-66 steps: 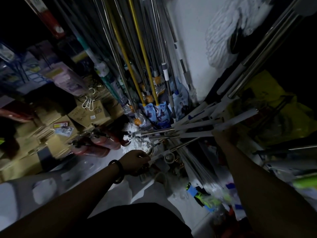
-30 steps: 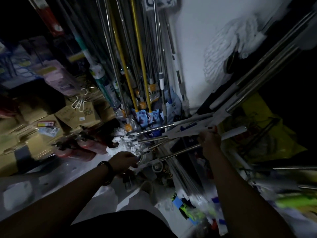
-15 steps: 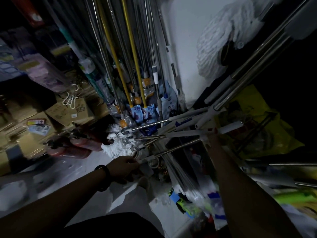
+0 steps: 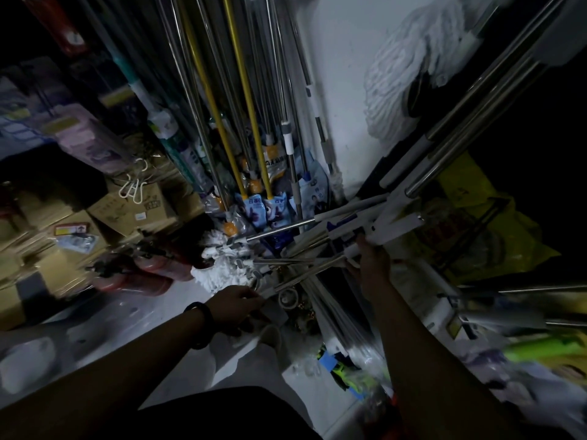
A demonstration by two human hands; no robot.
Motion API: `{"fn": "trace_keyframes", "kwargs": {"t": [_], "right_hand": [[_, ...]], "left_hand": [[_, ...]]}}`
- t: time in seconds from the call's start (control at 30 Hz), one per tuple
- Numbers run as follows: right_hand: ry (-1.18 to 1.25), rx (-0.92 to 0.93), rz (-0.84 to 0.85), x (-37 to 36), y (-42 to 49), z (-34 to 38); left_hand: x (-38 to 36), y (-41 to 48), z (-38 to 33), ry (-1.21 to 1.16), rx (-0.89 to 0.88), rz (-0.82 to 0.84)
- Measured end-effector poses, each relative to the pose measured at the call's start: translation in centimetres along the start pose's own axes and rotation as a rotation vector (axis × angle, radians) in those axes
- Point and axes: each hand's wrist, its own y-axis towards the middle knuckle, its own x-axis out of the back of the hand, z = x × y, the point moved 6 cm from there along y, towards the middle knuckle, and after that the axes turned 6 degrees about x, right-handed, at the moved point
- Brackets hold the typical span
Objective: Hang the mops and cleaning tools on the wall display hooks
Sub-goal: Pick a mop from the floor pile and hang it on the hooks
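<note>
A bundle of mop poles (image 4: 305, 265) with steel shafts and grey-white grips lies slanted across the middle, their white fluffy mop heads (image 4: 222, 265) at the lower left end. My left hand (image 4: 236, 304) grips the lower end of one pole just under the mop heads. My right hand (image 4: 371, 262) is curled round the grey grip of a pole higher up. A white string mop (image 4: 403, 74) hangs on the white wall at the upper right. Many upright poles (image 4: 247, 100), two of them yellow, stand or hang against the wall behind.
Cardboard boxes (image 4: 127, 208) and packaged goods are stacked at the left, with red fire extinguishers (image 4: 136, 274) lying on the pale floor. A yellow bag (image 4: 470, 223) and more steel poles (image 4: 476, 100) crowd the right. Wrapped items (image 4: 346, 369) lie by my feet.
My right hand has slid down the bundle toward me and taken hold of a grip. My left hand has stayed at the lower ends by the mop heads. The view shifted slightly.
</note>
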Motion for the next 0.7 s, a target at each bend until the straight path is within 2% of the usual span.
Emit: {"fn": "trace_keyframes", "kwargs": {"t": [0.17,0.27,0.43,0.7], "right_hand": [[-0.099,-0.04,0.185,-4.7,-4.3,-2.7],[-0.256,-0.052,0.286,-7.1,-6.6,-6.0],[-0.543,0.025,0.358,-10.1,-13.3,-9.4],[-0.736,0.278,0.292,-12.9,-22.1,-5.6]], "left_hand": [[0.4,-0.3,0.3,-0.019,-0.021,-0.01],[1.1,-0.7,1.3,-0.043,-0.015,-0.028],[2.8,-2.0,4.1,-0.129,0.06,-0.027],[8.4,-2.7,12.6,-0.178,0.193,-0.037]]}}
